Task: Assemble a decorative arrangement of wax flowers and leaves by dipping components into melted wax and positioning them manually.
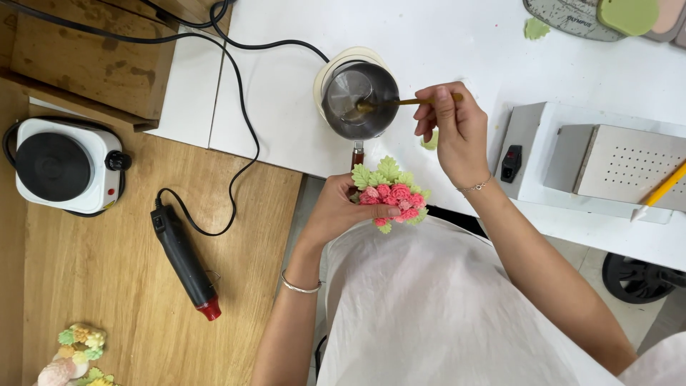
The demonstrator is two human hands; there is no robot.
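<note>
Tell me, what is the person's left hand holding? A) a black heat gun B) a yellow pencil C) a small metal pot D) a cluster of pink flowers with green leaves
D: the left hand cups the pink flower cluster with green leaves, while the right hand dips a thin stick into the metal pot; the black heat gun lies untouched on the wooden table.

White worktop (457,50) under even, bright light; wooden table (107,279) lower at left, bearing a small hotplate (61,166) and a black heat gun (184,259); grey perforated metal box (607,161) at right; pale tiled floor (582,261) below.
</note>
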